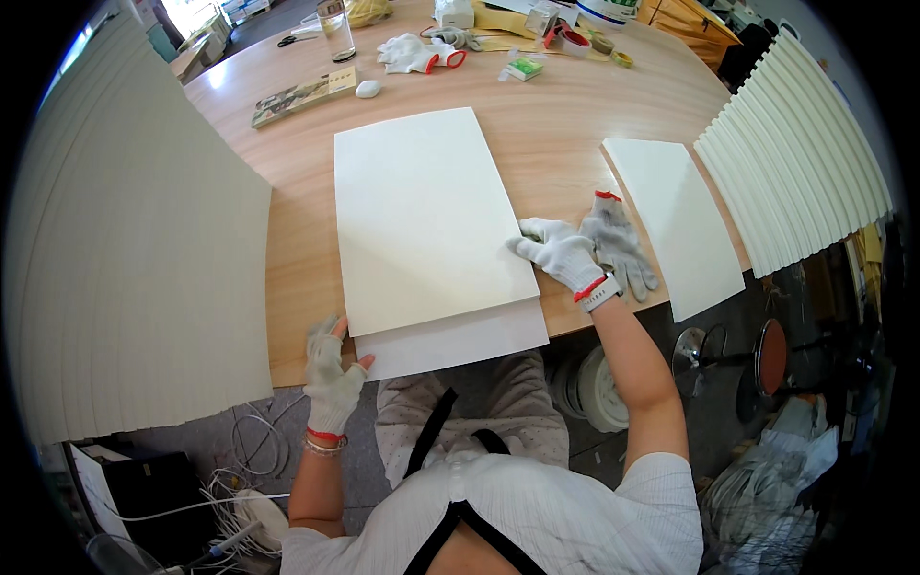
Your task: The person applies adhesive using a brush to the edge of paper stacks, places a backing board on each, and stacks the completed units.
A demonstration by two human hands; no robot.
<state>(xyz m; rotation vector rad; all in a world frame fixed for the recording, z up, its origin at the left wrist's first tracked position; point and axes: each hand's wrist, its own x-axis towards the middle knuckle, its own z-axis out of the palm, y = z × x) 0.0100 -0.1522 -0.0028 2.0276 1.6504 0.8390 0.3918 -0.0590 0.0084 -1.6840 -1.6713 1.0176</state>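
A stack of white card sheets (426,216) lies on the table in front of me. A white sheet (460,340) sticks out from under its near end, past the table edge. My left hand (333,379), in a whitish glove with bare thumb and forefinger tips, is at the lower left corner of these sheets, thumb and forefinger apart. My right hand (559,253), in a white knit glove, rests against the stack's right edge with its fingers stretched out. Just right of it lies an empty grey-white glove (618,244).
A tall pile of white sheets (144,249) stands at left. At right are a narrower white stack (676,216) and a ridged pile (795,158). Farther back lie a book (305,97), a white mouse (368,88), a glass (336,31), gloves (412,55) and tape rolls (573,43).
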